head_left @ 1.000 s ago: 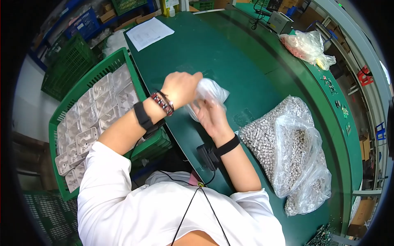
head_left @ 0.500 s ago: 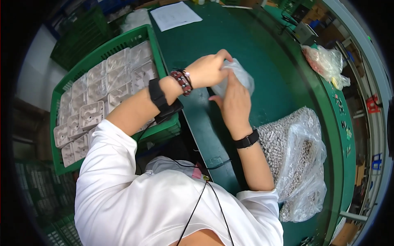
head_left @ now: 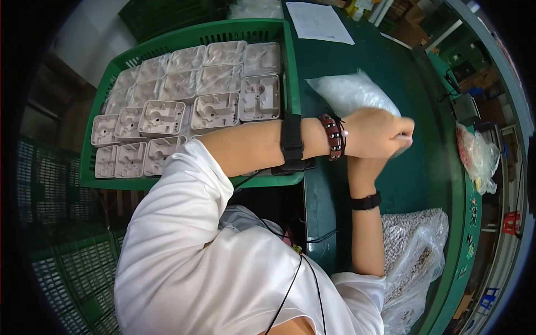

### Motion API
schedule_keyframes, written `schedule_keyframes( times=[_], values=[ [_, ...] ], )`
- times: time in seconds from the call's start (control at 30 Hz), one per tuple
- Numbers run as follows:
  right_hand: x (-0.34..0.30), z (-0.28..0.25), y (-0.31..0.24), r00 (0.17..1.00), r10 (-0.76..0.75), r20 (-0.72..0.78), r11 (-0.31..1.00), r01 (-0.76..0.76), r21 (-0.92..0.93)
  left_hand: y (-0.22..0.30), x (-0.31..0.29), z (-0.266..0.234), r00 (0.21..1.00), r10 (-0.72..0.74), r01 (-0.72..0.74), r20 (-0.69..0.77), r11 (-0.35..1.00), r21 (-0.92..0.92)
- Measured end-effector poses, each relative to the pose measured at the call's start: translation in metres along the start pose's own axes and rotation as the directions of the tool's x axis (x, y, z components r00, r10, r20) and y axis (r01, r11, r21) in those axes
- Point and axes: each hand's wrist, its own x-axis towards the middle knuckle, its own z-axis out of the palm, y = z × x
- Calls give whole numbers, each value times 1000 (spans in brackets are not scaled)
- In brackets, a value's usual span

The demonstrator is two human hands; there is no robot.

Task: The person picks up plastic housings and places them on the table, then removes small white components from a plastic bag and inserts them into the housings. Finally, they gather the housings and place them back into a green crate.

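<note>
A pale, translucent plastic bag (head_left: 357, 92) lies on the green tabletop, puffed out beyond my hands. My left hand (head_left: 373, 133) reaches across it from the left, its fingers curled closed at the bag's near right end. A bit of clear plastic shows just under those fingers, so the left hand seems to grip the bag's edge. My right hand (head_left: 364, 167) comes up from below, partly beneath the left. Its fingers are hidden, and I cannot tell how they are held.
Left of the table, a green plastic crate (head_left: 291, 72) holds rows of grey moulded housings (head_left: 215, 110), some in clear wrap. A large clear bag of small metallic parts (head_left: 413, 251) lies by my right forearm. White paper (head_left: 319, 22) and another plastic bag (head_left: 477, 159) are farther off.
My left hand has crossed over the right one and now covers its fingers. The bag shows more fully beyond the hands. The whole view has turned, with the crate appearing farther right.
</note>
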Motion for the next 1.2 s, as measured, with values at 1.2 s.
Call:
schedule_keyframes(
  times=[1.2],
  values=[
    [114, 172, 60, 775, -25, 632, 947, 222, -234, -204, -110, -208, 869, -373, 493, -326, 714, 497]
  ],
)
